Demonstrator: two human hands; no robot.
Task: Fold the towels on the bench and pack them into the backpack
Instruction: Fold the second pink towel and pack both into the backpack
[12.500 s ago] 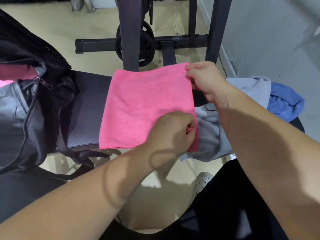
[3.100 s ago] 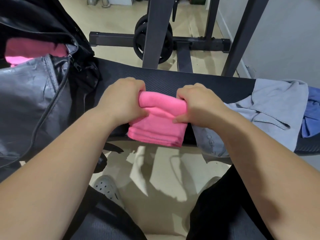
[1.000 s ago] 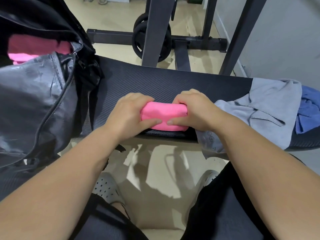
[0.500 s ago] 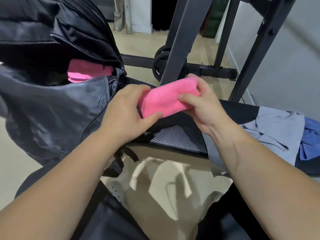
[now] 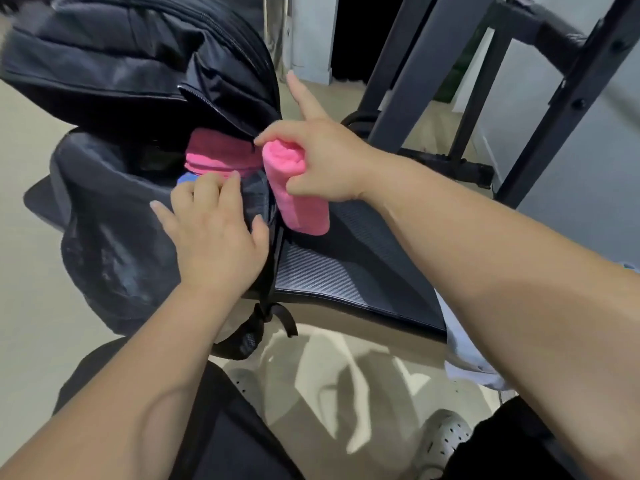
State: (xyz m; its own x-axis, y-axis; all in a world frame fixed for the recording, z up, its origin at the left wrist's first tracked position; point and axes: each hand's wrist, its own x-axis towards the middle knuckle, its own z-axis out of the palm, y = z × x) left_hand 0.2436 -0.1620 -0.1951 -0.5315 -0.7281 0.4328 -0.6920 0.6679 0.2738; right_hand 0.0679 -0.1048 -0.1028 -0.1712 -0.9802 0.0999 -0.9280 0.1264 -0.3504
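Observation:
A black backpack [image 5: 114, 216] lies open on the left end of the black bench [image 5: 346, 271]. Inside its mouth sits a folded pink towel [image 5: 218, 154] with something blue under it. My right hand [image 5: 322, 157] is shut on a rolled pink towel [image 5: 298, 192], held upright at the right edge of the opening, index finger sticking up. My left hand [image 5: 214, 233] presses on the backpack's front wall, fingers hooked over its rim beside the packed towel.
A black metal rack [image 5: 554, 98] with upright posts stands behind the bench. A grey cloth [image 5: 464, 358] hangs off the bench's near edge at the right. A backpack strap [image 5: 249, 334] dangles below the bench. My legs and a white shoe [image 5: 446, 438] are underneath.
My left hand let go of the rolled pink towel and went to the backpack's rim. My right hand carried the roll left to the opening and turned it upright. The view swung left.

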